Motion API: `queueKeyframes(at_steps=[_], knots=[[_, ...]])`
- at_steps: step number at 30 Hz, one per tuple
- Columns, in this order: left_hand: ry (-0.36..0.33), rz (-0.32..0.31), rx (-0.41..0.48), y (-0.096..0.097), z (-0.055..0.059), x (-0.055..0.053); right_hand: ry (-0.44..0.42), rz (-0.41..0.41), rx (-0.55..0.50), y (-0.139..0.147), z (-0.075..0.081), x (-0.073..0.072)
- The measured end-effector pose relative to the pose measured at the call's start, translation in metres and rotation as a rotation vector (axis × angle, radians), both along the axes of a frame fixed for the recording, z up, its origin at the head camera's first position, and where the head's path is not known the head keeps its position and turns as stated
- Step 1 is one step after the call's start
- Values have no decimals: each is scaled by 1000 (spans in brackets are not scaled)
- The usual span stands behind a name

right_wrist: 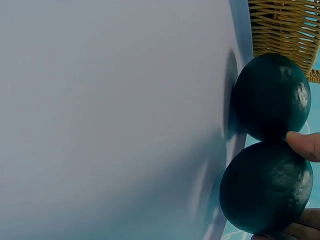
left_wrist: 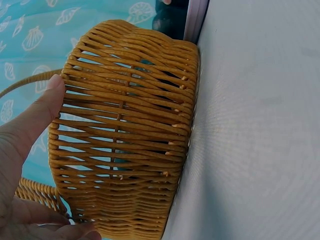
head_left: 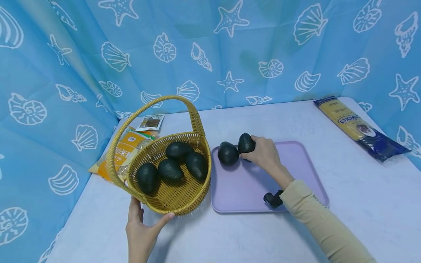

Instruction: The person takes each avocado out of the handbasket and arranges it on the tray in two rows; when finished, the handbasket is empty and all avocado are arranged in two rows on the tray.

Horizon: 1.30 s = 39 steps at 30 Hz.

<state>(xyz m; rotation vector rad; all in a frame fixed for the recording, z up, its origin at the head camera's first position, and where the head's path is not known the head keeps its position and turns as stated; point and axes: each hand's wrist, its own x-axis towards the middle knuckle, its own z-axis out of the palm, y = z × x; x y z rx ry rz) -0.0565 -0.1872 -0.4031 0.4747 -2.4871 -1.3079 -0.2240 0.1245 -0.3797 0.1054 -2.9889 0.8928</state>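
My right hand [head_left: 263,151] pinches a dark avocado [head_left: 246,142] over the purple tray [head_left: 296,157]. Beside it on the tray sits another avocado [head_left: 228,154]. In the right wrist view the held avocado [right_wrist: 267,187] overlaps the other one, with the thumb along its upper side. My left hand [head_left: 143,226] holds the near left side of a wicker basket [head_left: 194,206]. In the left wrist view its thumb rests at the basket's rim [left_wrist: 61,85] and its fingers curl by the handle's base. Several avocados [head_left: 171,171] lie inside the basket.
An orange food bag [head_left: 123,151] and a small white packet [head_left: 150,122] lie behind the basket at left. A long blue and yellow pasta bag [head_left: 360,128] lies at the far right. A blue shell-print curtain [head_left: 204,44] backs the white table [head_left: 210,237].
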Motion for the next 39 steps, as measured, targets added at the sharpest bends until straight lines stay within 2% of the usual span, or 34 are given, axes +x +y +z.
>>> queueKeyframes(at_steps=[13, 20, 32, 39], knots=[[-6, 5, -4, 0, 0, 0, -22, 22, 24, 0, -3, -3], [-15, 9, 4, 0, 1, -1, -48, 24, -25, -2, 0, -3], [1, 1, 1, -1, 0, 0, 13, 53, -29, -5, 1, -1], [-14, 9, 2, -1, 1, 0, 60, 56, -73, -14, 11, 2]])
